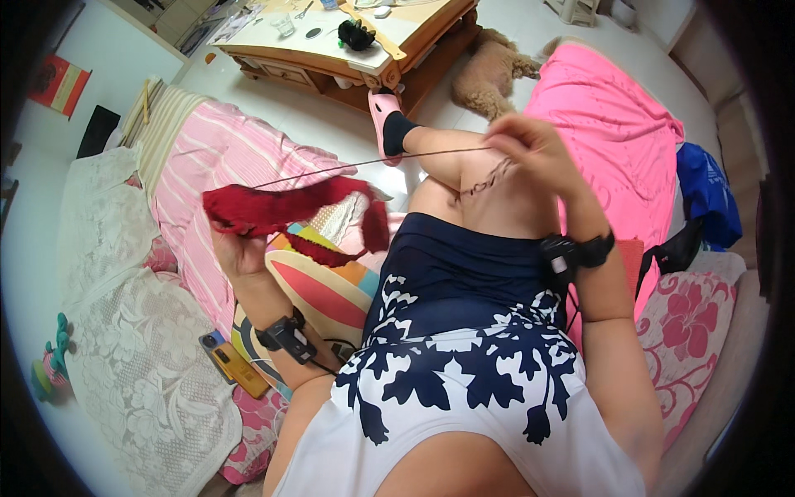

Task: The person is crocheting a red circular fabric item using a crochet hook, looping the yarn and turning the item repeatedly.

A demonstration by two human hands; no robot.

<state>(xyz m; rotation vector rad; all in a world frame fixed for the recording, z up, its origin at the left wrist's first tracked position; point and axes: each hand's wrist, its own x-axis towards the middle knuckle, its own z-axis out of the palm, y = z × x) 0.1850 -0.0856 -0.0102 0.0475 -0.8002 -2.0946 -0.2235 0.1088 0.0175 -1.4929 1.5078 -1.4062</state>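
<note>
My left hand (239,248) grips a dark red strip of fuzzy fabric (298,202), held up at the left, with its far end hanging in a loop. A thin dark cord (372,160) runs taut from the red strip across to my right hand (528,146), whose fingers are closed on it above my crossed legs. More of the cord dangles in twisted loops (490,177) below the right fingers. Each forearm wears a black strapped device. Some of the left fingers are hidden behind the red fabric.
A wooden coffee table (422,31) with a glass, scissors and a black clip stands ahead. Beside it, a curly-haired dog (487,74) lies on the floor. Pink cloths cover seats on both sides. Phones (239,369) and a colourful cushion (317,289) rest at my left.
</note>
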